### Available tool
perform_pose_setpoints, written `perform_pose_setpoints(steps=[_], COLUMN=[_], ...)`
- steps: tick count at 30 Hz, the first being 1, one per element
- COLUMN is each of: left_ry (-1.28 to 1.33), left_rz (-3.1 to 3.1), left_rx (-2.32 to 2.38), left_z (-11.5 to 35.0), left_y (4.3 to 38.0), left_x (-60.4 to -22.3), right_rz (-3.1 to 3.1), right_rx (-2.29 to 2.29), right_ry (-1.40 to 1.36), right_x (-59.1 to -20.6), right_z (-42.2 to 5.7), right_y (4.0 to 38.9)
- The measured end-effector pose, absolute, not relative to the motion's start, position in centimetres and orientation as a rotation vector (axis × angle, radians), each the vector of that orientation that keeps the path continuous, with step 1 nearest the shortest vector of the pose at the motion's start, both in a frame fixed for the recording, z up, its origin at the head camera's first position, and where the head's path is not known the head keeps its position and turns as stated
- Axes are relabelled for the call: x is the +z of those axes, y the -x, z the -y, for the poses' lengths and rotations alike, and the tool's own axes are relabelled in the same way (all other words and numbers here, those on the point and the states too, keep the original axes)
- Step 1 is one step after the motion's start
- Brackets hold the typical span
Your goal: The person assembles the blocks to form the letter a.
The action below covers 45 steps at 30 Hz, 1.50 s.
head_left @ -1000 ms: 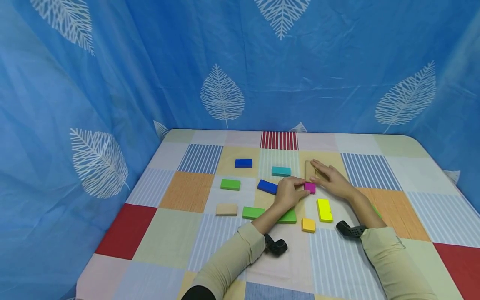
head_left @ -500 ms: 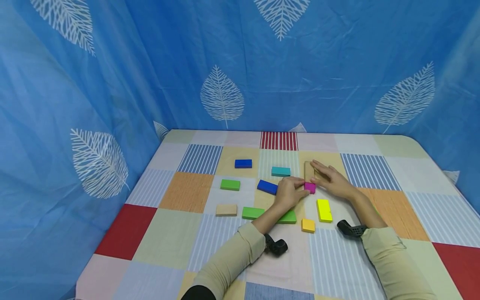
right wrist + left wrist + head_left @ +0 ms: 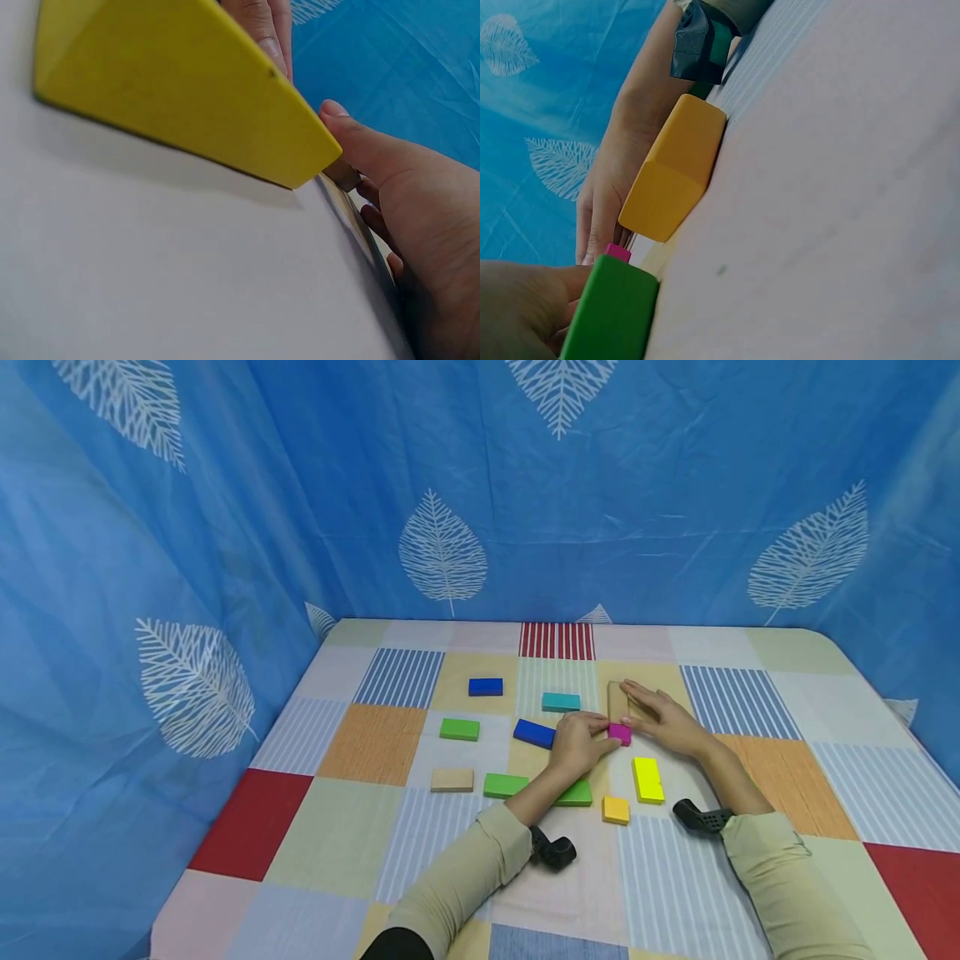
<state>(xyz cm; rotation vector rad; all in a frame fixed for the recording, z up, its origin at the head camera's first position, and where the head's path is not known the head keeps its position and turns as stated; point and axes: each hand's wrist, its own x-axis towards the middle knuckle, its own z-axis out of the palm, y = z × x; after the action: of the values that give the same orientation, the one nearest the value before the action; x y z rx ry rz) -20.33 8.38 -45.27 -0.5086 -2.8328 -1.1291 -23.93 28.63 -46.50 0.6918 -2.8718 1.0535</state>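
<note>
Head view: the yellow block point(image 3: 648, 780) and orange block point(image 3: 616, 811) lie nearer the person; blue blocks point(image 3: 534, 733), a teal block point(image 3: 561, 702) and green blocks point(image 3: 459, 729) lie leftward. The left hand point(image 3: 577, 747), fingers bent, pinches the magenta block point(image 3: 619, 733) at the wooden block's point(image 3: 618, 702) near end; the latter's long axis runs away from the person. The right hand point(image 3: 666, 722), fingers loosely extended, touches its right side.

Left wrist: green and orange blocks partly hide both hands.

Right wrist: the yellow block blocks the magenta one.
</note>
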Motion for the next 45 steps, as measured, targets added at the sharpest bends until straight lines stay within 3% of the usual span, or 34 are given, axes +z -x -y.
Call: perform_pose_setpoints(steps=[45], left_ry=[0.568], left_rz=[2.834], left_rx=[-1.052], left_z=[-8.21], left_y=[20.28], left_x=[-45.36], right_rz=[2.887], right_rx=[1.086], right_ry=[-0.672], right_x=[-46.75], right_z=[-28.78], right_y=[23.89])
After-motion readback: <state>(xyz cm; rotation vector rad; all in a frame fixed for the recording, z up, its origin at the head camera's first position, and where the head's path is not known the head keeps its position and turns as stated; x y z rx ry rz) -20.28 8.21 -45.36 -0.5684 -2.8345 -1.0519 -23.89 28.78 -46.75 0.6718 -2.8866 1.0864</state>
